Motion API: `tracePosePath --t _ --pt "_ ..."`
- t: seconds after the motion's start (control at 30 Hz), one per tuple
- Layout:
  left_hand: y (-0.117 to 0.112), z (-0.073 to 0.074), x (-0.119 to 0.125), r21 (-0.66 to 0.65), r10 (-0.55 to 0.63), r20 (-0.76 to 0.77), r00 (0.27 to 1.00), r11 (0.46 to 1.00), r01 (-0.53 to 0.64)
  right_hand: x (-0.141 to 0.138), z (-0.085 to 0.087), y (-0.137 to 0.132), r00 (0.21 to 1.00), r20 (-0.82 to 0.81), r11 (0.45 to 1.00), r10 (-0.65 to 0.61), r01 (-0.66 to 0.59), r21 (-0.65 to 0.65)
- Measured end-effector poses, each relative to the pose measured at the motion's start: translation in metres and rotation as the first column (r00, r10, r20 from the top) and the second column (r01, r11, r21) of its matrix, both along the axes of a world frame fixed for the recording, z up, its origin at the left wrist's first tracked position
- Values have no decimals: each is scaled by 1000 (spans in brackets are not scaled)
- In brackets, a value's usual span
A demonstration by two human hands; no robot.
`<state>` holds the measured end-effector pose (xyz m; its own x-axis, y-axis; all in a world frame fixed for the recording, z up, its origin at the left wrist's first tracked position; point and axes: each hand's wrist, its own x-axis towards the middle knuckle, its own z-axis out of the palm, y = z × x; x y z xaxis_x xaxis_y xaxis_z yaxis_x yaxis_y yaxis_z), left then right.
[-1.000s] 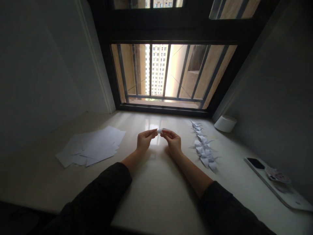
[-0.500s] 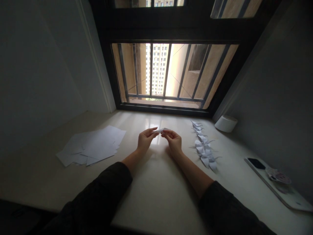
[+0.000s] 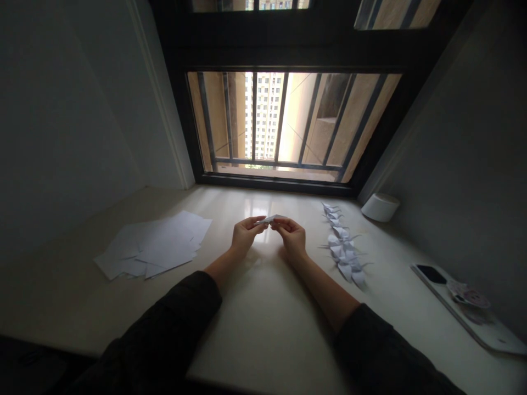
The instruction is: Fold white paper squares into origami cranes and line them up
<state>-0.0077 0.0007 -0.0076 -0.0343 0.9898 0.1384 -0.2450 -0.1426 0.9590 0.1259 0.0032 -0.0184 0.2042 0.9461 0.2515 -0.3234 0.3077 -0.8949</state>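
A small piece of folded white paper [image 3: 268, 219] is held between my two hands, just above the pale sill. My left hand [image 3: 244, 232] pinches its left end between thumb and fingers. At the other end my right hand [image 3: 292, 233] grips it the same way, and my fingers hide part of the folds. To the right of my hands stand several folded paper cranes [image 3: 344, 249] in a line running away from me. On the left lies a loose pile of white paper sheets [image 3: 168, 241].
The white sill [image 3: 255, 334] ends at a front edge close to me. A phone [image 3: 465, 307] with a round grip on its back lies at the right. Near the right wall is a white cylindrical object [image 3: 380, 207]. Ahead stands a dark-framed window [image 3: 275, 189] with bars outside.
The fingers of my left hand have come down slightly onto the folded paper. Otherwise both hands stay in nearly the same place.
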Motion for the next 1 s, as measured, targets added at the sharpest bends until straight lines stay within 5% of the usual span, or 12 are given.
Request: tracePosePath --t 0.73,1.0 --pt "1 -5 -3 -115 -213 116 970 967 227 6 -14 10 996 -39 996 -83 82 -36" --pt "3 -7 -5 -39 -225 -125 966 974 222 11 -23 18 980 57 980 -191 188 59"
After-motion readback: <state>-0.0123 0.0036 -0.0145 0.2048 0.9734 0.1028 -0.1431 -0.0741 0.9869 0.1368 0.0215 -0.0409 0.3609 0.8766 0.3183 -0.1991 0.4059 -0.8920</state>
